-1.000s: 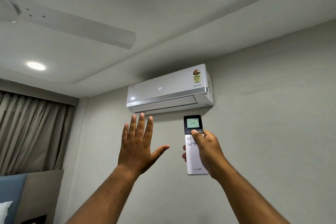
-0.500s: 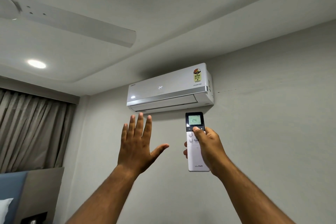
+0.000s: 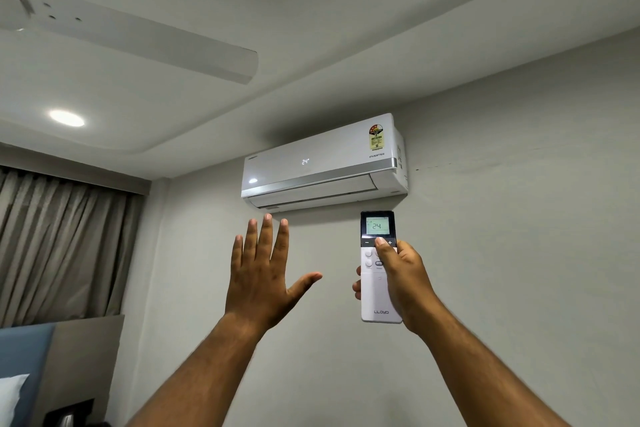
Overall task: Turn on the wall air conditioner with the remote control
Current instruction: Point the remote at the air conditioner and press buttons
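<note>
1. The remote control (image 3: 378, 267) is judged light, rigid and smooth-cased, so a wrap around its lower half is enough; little force is needed, though slick plastic may slip if held loosely.
2. It is best taken by the white lower body, so that the buttons and the small screen are left free for the thumb.
3. The remote control is seen as a slim upright bar: a dark top section with a lit screen reading 24, a white body below with round buttons, and a brand name near the bottom edge.
4. It is held in the right hand (image 3: 401, 274), which is clamped around it, with the thumb laid across the dark strip just under the screen. It is raised just below the right end of the air conditioner (image 3: 322, 163).
5. The left hand (image 3: 263, 274) is held up empty, fingers spread apart, palm toward the wall, left of the remote control.
6. The air conditioner is mounted high on the far wall; 24 is shown on its front panel, so it is judged to be powered already.
</note>
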The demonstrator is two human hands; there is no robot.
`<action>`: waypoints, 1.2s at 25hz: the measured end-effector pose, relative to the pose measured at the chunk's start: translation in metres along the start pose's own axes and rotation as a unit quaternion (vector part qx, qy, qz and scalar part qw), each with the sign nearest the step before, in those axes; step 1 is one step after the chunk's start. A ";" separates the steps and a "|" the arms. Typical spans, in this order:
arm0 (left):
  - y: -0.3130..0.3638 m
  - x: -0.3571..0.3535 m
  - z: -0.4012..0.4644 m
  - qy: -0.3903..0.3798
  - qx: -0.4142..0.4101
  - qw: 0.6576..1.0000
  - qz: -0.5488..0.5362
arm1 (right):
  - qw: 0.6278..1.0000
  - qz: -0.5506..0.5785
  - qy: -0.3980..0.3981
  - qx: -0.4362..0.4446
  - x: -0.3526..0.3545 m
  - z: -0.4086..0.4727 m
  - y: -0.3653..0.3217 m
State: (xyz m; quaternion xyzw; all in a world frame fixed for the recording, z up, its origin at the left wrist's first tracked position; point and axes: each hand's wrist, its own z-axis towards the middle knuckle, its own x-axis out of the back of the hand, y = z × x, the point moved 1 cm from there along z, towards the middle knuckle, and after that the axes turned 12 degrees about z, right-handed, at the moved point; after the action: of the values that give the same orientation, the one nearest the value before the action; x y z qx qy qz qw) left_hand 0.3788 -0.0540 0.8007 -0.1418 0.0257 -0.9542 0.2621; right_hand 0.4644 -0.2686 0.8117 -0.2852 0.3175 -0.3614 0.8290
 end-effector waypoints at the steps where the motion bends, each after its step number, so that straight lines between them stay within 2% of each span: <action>1: 0.000 -0.001 0.000 0.001 -0.001 1.000 0.000 | 1.000 -0.003 0.001 0.002 0.000 0.000 0.001; 30: 0.012 0.003 0.004 0.014 -0.002 1.000 0.023 | 1.000 0.002 0.007 -0.012 0.007 -0.002 0.005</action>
State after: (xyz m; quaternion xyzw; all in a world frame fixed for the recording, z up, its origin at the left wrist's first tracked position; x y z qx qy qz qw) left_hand 0.3829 -0.0658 0.8039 -0.1279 0.0341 -0.9499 0.2832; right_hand 0.4689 -0.2721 0.8051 -0.2920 0.3282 -0.3577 0.8240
